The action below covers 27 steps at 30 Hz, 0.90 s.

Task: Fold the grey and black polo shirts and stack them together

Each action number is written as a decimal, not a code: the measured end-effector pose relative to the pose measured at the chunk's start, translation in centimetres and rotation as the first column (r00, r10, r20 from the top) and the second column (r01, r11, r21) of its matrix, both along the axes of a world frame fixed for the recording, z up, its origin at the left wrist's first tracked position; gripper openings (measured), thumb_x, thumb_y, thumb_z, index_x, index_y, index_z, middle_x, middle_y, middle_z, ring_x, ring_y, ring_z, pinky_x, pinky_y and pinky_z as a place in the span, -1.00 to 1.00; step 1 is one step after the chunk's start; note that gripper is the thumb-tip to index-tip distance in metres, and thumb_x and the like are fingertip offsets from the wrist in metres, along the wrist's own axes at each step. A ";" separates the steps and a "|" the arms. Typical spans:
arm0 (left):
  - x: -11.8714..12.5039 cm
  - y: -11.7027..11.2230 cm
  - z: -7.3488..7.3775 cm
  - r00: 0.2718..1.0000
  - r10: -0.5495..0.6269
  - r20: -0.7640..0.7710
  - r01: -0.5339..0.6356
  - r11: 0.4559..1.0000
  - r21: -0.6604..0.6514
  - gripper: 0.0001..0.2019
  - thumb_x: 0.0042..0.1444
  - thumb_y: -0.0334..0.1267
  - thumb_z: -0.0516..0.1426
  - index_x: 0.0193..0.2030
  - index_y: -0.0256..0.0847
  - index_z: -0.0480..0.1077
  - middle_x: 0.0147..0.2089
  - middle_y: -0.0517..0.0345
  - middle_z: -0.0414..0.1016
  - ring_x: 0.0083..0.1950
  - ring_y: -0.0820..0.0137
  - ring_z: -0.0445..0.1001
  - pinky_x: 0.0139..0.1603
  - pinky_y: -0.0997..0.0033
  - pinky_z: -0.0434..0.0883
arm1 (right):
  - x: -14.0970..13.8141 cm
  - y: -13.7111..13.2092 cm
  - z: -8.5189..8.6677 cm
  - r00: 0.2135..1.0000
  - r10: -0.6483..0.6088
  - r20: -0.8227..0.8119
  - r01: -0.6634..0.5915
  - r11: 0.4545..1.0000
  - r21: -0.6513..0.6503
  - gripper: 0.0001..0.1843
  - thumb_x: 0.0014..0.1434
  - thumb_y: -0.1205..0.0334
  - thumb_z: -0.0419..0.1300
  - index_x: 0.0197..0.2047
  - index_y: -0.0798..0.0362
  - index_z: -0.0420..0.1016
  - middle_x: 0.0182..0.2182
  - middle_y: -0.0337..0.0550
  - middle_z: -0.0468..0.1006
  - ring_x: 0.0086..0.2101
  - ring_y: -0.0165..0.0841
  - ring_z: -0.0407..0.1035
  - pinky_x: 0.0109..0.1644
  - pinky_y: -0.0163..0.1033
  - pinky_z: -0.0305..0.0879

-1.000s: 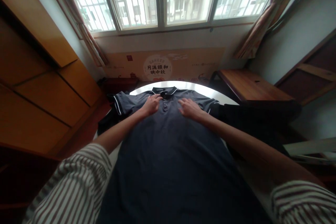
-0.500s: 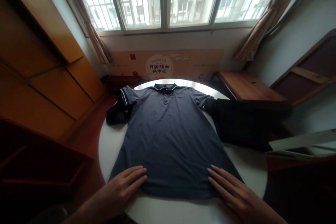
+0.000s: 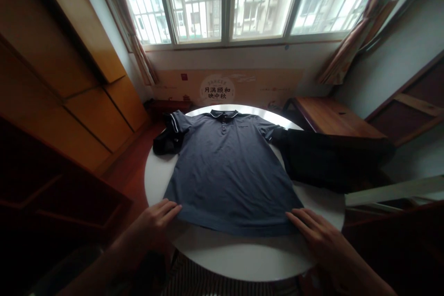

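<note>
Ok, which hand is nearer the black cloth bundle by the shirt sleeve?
Left. The left hand is at the polo shirt's hem, below the bundle; the right hand is at the hem's other end, across the shirt.

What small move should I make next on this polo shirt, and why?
Probably slide your left hand up from the hem of the grey polo shirt to the bunched dark cloth by its sleeve and smooth that clear: the body already lies fairly flat on the white round table, and that corner looks the most rumpled.
</note>
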<state>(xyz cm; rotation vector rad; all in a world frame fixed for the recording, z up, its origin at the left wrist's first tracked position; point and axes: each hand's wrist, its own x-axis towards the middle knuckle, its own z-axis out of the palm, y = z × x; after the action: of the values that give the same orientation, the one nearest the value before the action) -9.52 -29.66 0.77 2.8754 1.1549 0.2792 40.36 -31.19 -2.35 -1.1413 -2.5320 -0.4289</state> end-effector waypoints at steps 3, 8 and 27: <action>-1.3 -0.6 0.2 0.996 -0.037 0.084 0.029 0.995 0.092 -0.43 0.21 -0.62 -0.06 0.32 -0.15 0.22 0.00 -0.03 0.52 -0.03 0.31 0.52 -0.09 0.40 0.56 | 0.6 0.0 0.8 0.999 -0.028 -0.028 0.028 1.000 0.011 -0.50 0.01 0.63 -0.04 -0.13 0.07 0.55 -0.27 -0.01 0.60 -0.23 -0.20 0.48 -0.20 -0.17 0.52; -2.4 -1.8 -0.3 0.996 -0.090 0.025 0.083 0.977 0.194 -0.51 0.22 -0.59 -0.02 0.26 -0.23 0.30 -0.11 -0.04 0.51 -0.12 0.28 0.50 -0.09 0.23 0.54 | 0.8 -1.0 2.3 0.996 0.067 -0.056 -0.068 0.998 -0.014 -0.50 -0.02 0.65 -0.04 -0.15 0.05 0.53 -0.28 -0.06 0.59 -0.23 -0.25 0.48 -0.19 -0.24 0.51; -3.3 -1.7 2.9 0.994 0.104 -0.041 -0.111 0.941 -0.320 -0.73 0.04 -0.48 0.07 -0.18 -0.07 0.46 -0.21 0.17 0.54 -0.24 0.38 0.50 -0.21 0.49 0.43 | -0.3 -2.1 2.9 0.988 0.043 -0.148 -0.069 0.982 -0.177 -0.53 -0.07 0.64 -0.06 -0.25 0.05 0.52 -0.31 -0.07 0.58 -0.25 -0.26 0.48 -0.15 -0.21 0.52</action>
<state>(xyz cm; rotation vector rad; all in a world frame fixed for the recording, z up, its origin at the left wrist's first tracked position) -12.87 -31.41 3.72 2.5435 1.2334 0.0512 40.03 -33.32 0.56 -1.1170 -2.5092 -0.0980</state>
